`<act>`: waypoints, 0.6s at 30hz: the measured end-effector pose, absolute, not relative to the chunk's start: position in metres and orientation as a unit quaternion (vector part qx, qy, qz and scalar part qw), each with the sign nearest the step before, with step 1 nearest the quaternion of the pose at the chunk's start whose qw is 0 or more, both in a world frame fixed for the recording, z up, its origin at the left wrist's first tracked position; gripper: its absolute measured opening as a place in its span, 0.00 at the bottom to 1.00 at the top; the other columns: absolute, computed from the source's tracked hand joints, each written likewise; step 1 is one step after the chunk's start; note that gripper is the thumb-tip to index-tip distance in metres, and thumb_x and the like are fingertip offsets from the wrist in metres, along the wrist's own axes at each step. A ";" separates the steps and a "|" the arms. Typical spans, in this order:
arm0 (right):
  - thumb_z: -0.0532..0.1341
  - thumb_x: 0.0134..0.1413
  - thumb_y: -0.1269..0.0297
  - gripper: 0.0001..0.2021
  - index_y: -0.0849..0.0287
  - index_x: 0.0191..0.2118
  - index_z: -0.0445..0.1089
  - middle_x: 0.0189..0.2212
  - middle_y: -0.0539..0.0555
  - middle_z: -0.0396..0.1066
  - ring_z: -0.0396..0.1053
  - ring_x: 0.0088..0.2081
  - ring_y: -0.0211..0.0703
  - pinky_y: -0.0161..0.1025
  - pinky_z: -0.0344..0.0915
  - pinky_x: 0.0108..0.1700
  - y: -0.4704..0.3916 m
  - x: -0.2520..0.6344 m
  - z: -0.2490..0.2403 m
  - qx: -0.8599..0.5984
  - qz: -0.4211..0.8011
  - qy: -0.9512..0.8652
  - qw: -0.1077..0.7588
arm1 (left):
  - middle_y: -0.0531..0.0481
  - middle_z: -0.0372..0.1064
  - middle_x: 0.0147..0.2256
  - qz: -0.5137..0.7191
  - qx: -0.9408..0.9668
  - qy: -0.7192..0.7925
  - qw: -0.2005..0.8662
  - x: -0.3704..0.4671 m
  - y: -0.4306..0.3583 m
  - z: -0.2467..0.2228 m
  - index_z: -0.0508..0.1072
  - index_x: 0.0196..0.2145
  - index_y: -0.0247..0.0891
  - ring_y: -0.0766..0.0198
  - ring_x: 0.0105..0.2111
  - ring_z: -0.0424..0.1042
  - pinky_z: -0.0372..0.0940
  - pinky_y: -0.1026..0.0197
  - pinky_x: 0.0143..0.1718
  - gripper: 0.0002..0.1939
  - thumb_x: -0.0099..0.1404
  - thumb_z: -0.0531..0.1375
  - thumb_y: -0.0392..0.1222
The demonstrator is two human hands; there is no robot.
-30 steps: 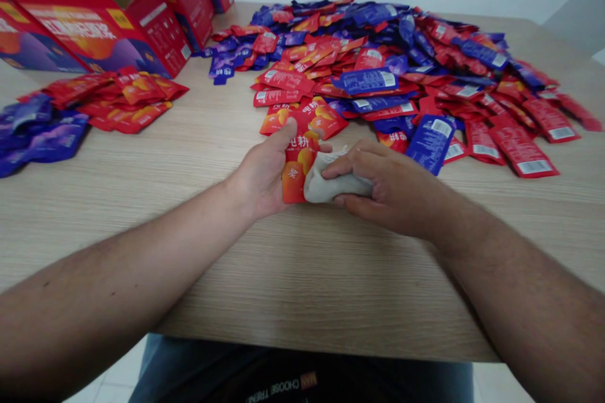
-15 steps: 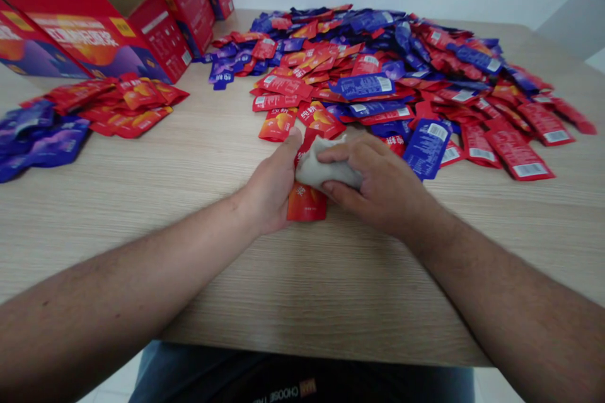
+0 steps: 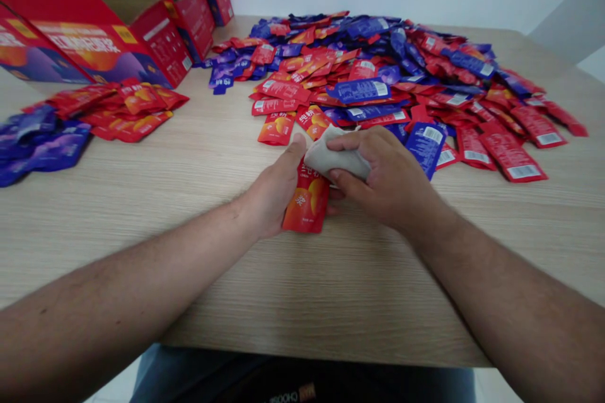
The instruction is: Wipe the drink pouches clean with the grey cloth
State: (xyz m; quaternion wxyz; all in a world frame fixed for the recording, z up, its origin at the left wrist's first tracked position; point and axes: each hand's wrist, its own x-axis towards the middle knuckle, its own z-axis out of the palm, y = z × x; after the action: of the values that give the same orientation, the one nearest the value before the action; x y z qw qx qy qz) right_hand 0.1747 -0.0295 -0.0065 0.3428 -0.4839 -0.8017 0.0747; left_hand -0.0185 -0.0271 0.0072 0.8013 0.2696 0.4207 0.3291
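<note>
I have one red-orange sachet (image 3: 306,201) in my left hand (image 3: 274,192), held just above the near middle of the wooden table (image 3: 302,289); my thumb lies along its left edge and my fingers are curled behind it, pinching it. My right hand (image 3: 382,179) is closed around one wad of grey cloth (image 3: 333,156), fingers clamped over the top and thumb underneath, and the cloth presses on the sachet's upper end.

Just beyond my hands two more red-orange sachets (image 3: 278,128) lie face up at the near edge of the big heap of red and blue sachets (image 3: 401,69), far too many and too overlapped to count. Off to my left sit two smaller sorted piles, touching each other: a red pile (image 3: 123,107) and a blue pile (image 3: 40,141). Behind those stand open red cartons (image 3: 155,31); I can make out three, though the left one is cut off.
</note>
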 end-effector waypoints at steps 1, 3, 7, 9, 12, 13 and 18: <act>0.66 0.59 0.64 0.19 0.52 0.56 0.76 0.51 0.59 0.79 0.75 0.54 0.62 0.60 0.71 0.57 -0.031 0.175 -0.005 -0.485 0.078 -0.799 0.345 | 0.42 0.80 0.32 0.331 0.266 0.417 0.803 -0.019 -0.027 0.007 0.78 0.49 0.36 0.56 0.29 0.80 0.75 0.57 0.30 0.35 0.77 0.48 0.70; 0.66 0.60 0.64 0.17 0.53 0.55 0.76 0.50 0.59 0.79 0.75 0.53 0.61 0.57 0.72 0.55 -0.036 0.174 -0.001 -0.481 0.094 -0.800 0.346 | 0.42 0.80 0.33 0.337 0.258 0.407 0.809 -0.018 -0.026 0.005 0.78 0.49 0.36 0.56 0.28 0.79 0.75 0.57 0.29 0.33 0.78 0.48 0.67; 0.68 0.61 0.63 0.15 0.50 0.54 0.77 0.46 0.56 0.79 0.78 0.45 0.53 0.49 0.75 0.47 -0.049 0.167 0.001 -0.380 0.169 -0.869 0.268 | 0.42 0.80 0.33 0.357 0.217 0.390 0.821 -0.020 -0.022 0.001 0.80 0.45 0.37 0.57 0.28 0.78 0.73 0.59 0.28 0.32 0.80 0.46 0.64; 0.67 0.62 0.64 0.16 0.50 0.55 0.77 0.46 0.57 0.78 0.78 0.45 0.52 0.49 0.76 0.46 -0.049 0.168 -0.005 -0.377 0.175 -0.875 0.249 | 0.41 0.80 0.33 0.364 0.207 0.387 0.821 -0.023 -0.018 -0.001 0.79 0.43 0.36 0.57 0.27 0.78 0.73 0.59 0.27 0.32 0.80 0.46 0.64; 0.65 0.64 0.60 0.16 0.53 0.56 0.77 0.49 0.62 0.79 0.79 0.49 0.61 0.58 0.76 0.50 -0.036 0.180 -0.018 -0.457 0.069 -0.824 0.329 | 0.39 0.81 0.36 0.357 0.224 0.378 0.824 -0.028 -0.013 -0.004 0.79 0.44 0.34 0.55 0.30 0.80 0.77 0.55 0.31 0.22 0.80 0.48 0.48; 0.66 0.64 0.59 0.16 0.54 0.55 0.76 0.49 0.62 0.79 0.79 0.50 0.62 0.59 0.76 0.50 -0.030 0.185 -0.023 -0.459 0.049 -0.817 0.346 | 0.39 0.81 0.36 0.350 0.234 0.384 0.821 -0.030 -0.012 -0.005 0.78 0.44 0.34 0.55 0.32 0.81 0.77 0.54 0.33 0.15 0.76 0.51 0.39; 0.66 0.63 0.54 0.16 0.49 0.55 0.76 0.44 0.59 0.81 0.80 0.44 0.63 0.61 0.78 0.43 -0.013 0.199 -0.043 -0.436 0.045 -0.817 0.375 | 0.42 0.81 0.36 0.367 0.295 0.379 0.797 -0.040 -0.004 -0.005 0.79 0.41 0.35 0.56 0.32 0.82 0.77 0.56 0.34 0.18 0.56 0.58 0.23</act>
State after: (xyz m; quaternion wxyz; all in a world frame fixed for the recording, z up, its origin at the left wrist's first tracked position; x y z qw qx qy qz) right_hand 0.1995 -0.0135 -0.0429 0.3749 -0.4356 -0.8171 0.0450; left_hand -0.0396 -0.0045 -0.0051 0.7967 0.2950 0.3790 0.3669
